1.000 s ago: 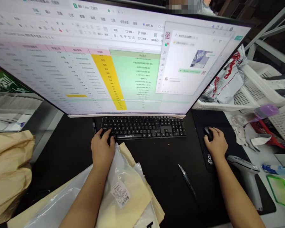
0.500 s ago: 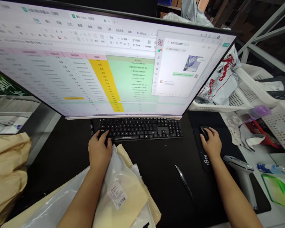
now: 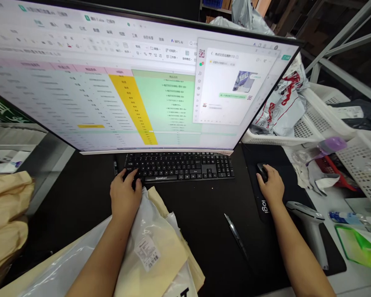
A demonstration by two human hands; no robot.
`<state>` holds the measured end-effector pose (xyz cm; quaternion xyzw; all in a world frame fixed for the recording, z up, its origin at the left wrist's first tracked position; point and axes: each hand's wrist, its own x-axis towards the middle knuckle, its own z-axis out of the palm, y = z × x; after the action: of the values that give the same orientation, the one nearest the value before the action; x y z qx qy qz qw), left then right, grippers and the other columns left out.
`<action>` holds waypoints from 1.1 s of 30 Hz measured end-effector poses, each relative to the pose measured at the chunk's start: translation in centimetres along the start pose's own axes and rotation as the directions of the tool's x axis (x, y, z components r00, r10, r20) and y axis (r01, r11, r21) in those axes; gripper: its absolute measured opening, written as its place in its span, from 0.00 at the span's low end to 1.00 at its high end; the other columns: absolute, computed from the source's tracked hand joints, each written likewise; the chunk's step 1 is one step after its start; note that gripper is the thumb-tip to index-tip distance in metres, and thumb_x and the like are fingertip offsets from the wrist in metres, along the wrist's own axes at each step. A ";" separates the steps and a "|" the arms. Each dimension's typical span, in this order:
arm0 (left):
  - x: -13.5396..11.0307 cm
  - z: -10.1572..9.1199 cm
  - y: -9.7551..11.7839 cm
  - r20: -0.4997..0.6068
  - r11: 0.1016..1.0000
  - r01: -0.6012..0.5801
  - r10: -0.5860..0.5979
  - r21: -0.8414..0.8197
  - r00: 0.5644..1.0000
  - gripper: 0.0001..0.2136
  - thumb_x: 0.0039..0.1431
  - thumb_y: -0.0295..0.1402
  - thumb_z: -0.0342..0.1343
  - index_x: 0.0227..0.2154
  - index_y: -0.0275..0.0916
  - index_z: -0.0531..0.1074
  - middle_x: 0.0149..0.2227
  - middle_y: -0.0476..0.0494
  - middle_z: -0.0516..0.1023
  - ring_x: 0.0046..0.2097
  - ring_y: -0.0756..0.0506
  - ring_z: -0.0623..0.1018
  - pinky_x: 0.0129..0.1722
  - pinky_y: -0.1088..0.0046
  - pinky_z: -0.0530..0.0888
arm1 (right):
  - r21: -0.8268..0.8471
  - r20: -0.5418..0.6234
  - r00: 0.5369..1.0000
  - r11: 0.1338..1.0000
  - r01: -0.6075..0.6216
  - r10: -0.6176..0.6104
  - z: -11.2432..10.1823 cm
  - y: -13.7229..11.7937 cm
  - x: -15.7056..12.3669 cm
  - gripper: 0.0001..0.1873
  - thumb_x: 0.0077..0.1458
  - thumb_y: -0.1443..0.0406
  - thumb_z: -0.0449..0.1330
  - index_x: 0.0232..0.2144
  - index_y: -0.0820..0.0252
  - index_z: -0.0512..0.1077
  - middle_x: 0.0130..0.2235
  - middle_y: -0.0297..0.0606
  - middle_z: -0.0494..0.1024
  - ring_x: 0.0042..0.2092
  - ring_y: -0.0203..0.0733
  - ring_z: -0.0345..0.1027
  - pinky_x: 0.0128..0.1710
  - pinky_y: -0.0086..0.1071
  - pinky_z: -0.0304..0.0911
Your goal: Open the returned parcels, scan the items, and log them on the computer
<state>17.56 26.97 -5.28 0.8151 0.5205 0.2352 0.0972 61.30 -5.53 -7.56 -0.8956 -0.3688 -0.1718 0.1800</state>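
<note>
My left hand [image 3: 124,194] rests on the left end of a black keyboard [image 3: 179,166], fingers spread over the keys, wrist lying on a clear plastic bag holding cream fabric [image 3: 154,251] with a barcode label. My right hand [image 3: 270,185] is curled over a black mouse [image 3: 261,171] on a black mouse pad [image 3: 262,206]. Above the keyboard a large monitor [image 3: 136,82] shows a spreadsheet with yellow and green columns and a chat window.
A black pen [image 3: 235,235] lies on the black desk between my arms. A grey barcode scanner [image 3: 309,227] lies right of the mouse pad. White plastic baskets [image 3: 324,119] with parcels stand at the right. Cream fabric [image 3: 6,222] is piled at the left.
The view has drifted slightly, so everything sits a little further left and lower. Both hands stay where they were, on the keyboard and the mouse.
</note>
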 end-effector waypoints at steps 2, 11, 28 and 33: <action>0.0 0.0 0.0 0.000 1.000 -0.001 0.001 -0.001 1.000 0.22 0.67 0.38 0.47 0.56 0.32 0.75 0.61 0.25 0.68 0.63 0.29 0.69 0.63 0.47 0.66 | 0.008 -0.002 1.000 1.000 0.008 -0.008 0.0 0.0 0.0 0.27 0.62 0.53 0.55 0.61 0.55 0.67 0.58 0.46 0.73 0.56 0.52 0.68 0.55 0.46 0.65; 0.0 0.1 -0.1 -0.006 0.999 0.009 -0.009 -0.035 1.000 0.20 0.66 0.37 0.49 0.56 0.36 0.75 0.62 0.27 0.68 0.63 0.30 0.68 0.63 0.45 0.66 | -0.012 0.018 1.000 1.000 -0.014 0.014 -0.2 -0.2 0.0 0.23 0.62 0.54 0.55 0.56 0.54 0.72 0.61 0.46 0.69 0.56 0.52 0.68 0.53 0.46 0.66; -0.1 0.0 0.0 -0.007 1.000 0.009 -0.009 -0.020 1.000 0.21 0.67 0.38 0.48 0.56 0.35 0.75 0.62 0.27 0.68 0.64 0.30 0.68 0.63 0.47 0.67 | -0.018 0.009 1.000 1.000 -0.018 0.018 -0.2 -0.1 -0.1 0.22 0.62 0.53 0.55 0.55 0.54 0.72 0.61 0.45 0.70 0.55 0.52 0.69 0.51 0.45 0.67; 0.0 0.0 0.0 -0.008 0.999 0.009 -0.010 -0.030 1.000 0.21 0.67 0.38 0.48 0.56 0.35 0.75 0.61 0.27 0.68 0.63 0.31 0.69 0.63 0.47 0.66 | 0.000 -0.003 1.000 1.000 -0.017 0.017 -0.3 -0.2 0.0 0.24 0.60 0.54 0.56 0.55 0.56 0.70 0.60 0.47 0.70 0.56 0.53 0.69 0.51 0.45 0.68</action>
<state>17.52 26.96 -5.33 0.8101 0.5211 0.2457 0.1086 61.10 -5.54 -7.24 -0.8983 -0.3610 -0.1719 0.1819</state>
